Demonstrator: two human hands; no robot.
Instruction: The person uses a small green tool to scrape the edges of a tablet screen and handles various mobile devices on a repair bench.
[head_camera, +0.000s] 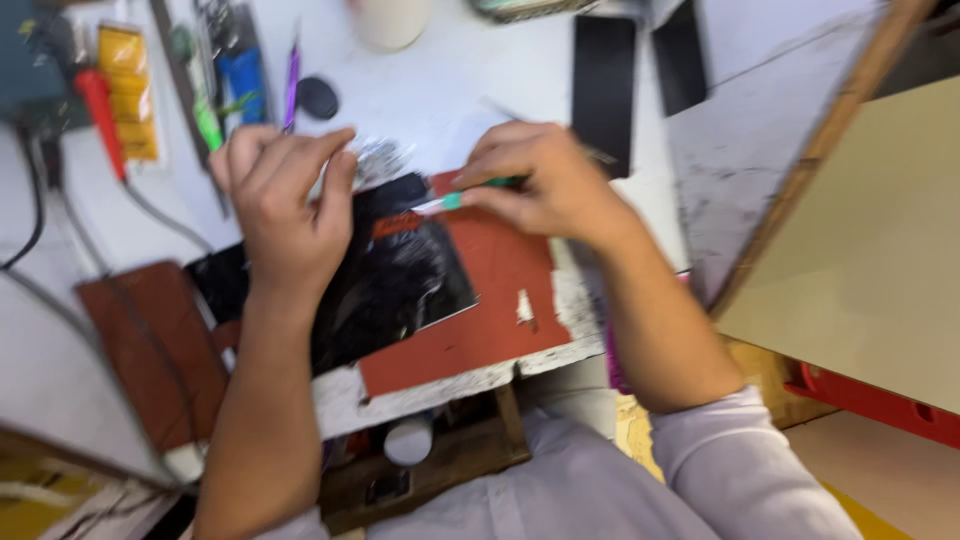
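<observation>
R hand (545, 185) pinches a green tool (470, 195) at frame center, tip on black panel (395, 275). L hand (285, 200) curled, fingers pressing panel's upper-left edge. Panel lies on red mat (480, 320), mid-frame.

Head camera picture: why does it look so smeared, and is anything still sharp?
Head view: motion blur smears everything; the left hand, the right hand with its green-tipped tool and the black panel all lack crisp edges; lighting is even, with no harsh glare.

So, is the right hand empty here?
No, the right hand pinches a thin green-and-white tool over the black panel.
</observation>
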